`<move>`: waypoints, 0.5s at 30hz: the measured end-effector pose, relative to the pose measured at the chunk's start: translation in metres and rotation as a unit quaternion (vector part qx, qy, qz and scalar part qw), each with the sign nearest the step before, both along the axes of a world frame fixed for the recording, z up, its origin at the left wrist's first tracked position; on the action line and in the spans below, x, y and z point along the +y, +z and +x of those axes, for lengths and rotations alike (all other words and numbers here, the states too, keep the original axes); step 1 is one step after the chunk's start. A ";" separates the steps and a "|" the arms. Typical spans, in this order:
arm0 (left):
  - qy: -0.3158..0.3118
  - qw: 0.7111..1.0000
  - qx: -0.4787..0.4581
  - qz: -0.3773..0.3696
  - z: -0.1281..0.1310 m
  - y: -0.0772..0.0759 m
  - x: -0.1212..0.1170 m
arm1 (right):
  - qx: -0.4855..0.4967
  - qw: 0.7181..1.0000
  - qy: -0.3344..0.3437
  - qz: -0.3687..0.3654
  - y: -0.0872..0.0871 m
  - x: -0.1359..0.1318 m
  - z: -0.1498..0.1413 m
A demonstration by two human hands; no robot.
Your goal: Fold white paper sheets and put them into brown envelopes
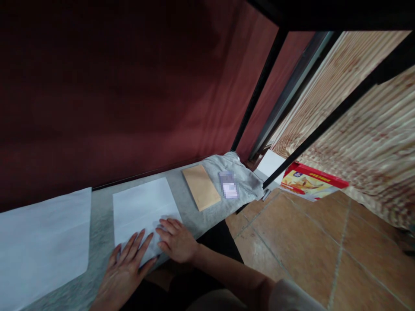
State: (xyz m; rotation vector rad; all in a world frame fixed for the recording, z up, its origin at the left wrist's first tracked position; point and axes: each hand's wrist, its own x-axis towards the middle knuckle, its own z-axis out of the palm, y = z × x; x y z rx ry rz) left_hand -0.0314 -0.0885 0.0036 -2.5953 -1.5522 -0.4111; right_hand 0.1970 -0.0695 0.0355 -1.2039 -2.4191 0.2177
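A white sheet of paper (144, 201) lies on the grey cloth-covered bench in front of me. My left hand (128, 263) rests on the sheet's near left part, its fingers stretched out and slightly spread. Beside it, my right hand (177, 239) lies on the near right part, fingers extended and palm down. Faint creases cross the paper; its near edge is partly hidden under the hands. To the right of this sheet is a brown envelope (201, 188), and beyond that a blurred-out flat item (229, 185) that I cannot make out.
Another large white sheet (45, 242) covers the left of the grey cloth (194, 222). A dark red panel (129, 108) rises behind the bench. Black metal posts (259, 90) stand at the right. A red and yellow box (311, 181) sits on the tiled floor (292, 242).
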 end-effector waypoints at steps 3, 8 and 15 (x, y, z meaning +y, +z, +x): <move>-0.003 1.000 0.003 -0.007 -0.004 0.001 0.002 | -0.022 1.000 -0.007 0.003 -0.005 0.003 -0.006; 0.011 0.999 -0.009 -0.035 -0.008 0.004 0.005 | -0.031 0.999 -0.004 0.025 -0.015 0.000 0.002; 0.060 0.995 0.013 -0.073 0.010 0.000 0.041 | -0.025 0.998 -0.013 0.048 -0.020 -0.002 0.003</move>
